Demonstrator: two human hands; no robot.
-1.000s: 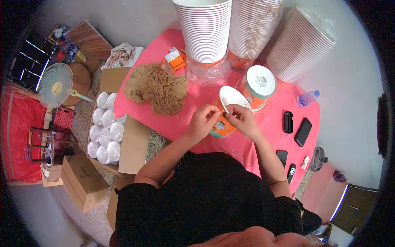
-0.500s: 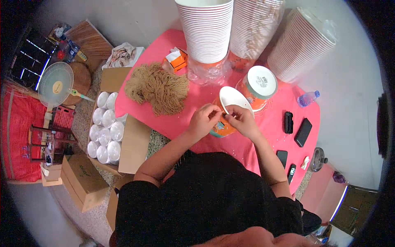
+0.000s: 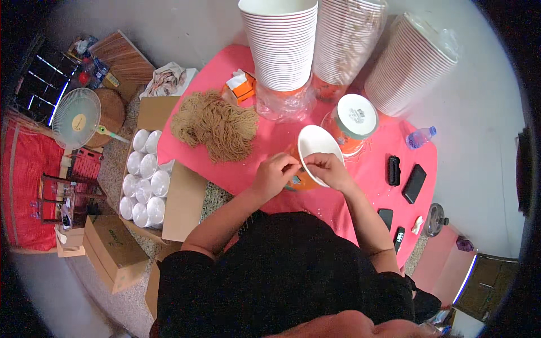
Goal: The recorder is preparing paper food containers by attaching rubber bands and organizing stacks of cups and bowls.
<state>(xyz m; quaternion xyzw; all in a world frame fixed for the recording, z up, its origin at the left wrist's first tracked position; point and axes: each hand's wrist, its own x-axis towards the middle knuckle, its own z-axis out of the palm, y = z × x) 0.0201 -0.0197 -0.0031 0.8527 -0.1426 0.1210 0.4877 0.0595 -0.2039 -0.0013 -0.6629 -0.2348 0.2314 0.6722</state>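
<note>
An orange paper bucket with a white inside (image 3: 319, 139) stands tilted at the near edge of the pink-covered table. My left hand (image 3: 273, 176) pinches at the outer side of its rim; what lies between the fingertips is too small to make out. Opposite it, my right hand (image 3: 332, 170) reaches over the opening with bent fingers and grips the near rim. Both sets of fingertips almost meet at one spot on the wall. Just beyond, a second orange bucket (image 3: 357, 116) stands upside down. A heap of tan cords (image 3: 217, 125) lies to the left.
Tall stacks of white-rimmed buckets (image 3: 280, 48) line the table's back. An orange tissue box (image 3: 242, 86) sits by the cords. On the right are a small bottle (image 3: 421, 137), a black case (image 3: 393, 170) and phones (image 3: 414, 183). A carton of clear-wrapped cups (image 3: 143, 190) is on the left.
The bucket has tipped so its white inside faces me more. My right hand has shifted over the opening, its fingers now inside the rim. My left hand stays at the outer side.
</note>
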